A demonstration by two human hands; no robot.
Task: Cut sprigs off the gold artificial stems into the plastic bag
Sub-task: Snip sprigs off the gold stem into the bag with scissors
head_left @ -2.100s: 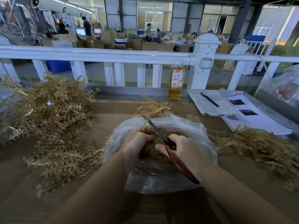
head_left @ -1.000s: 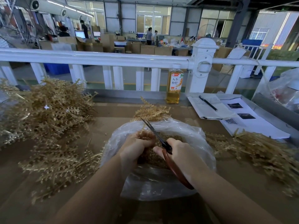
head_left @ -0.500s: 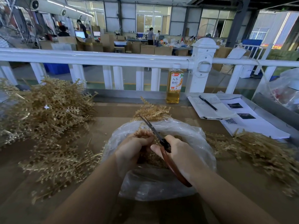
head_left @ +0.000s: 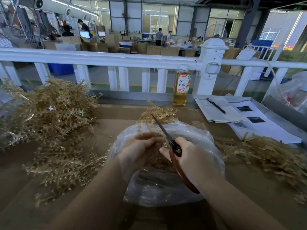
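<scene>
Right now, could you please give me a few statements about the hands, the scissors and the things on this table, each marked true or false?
1. The right hand holds the scissors. True.
2. The left hand rests flat on the table. False: it holds a gold stem over the plastic bag.
3. The bottle lies on its side. False: it stands upright by the railing.
4. A pen lies on the papers. True.
5. Gold stems are piled only on the left. False: piles lie on the left and on the right.

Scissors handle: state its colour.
Reddish-brown, glossy; the scissors handle shows best in the head view, gripped by the right hand.
</scene>
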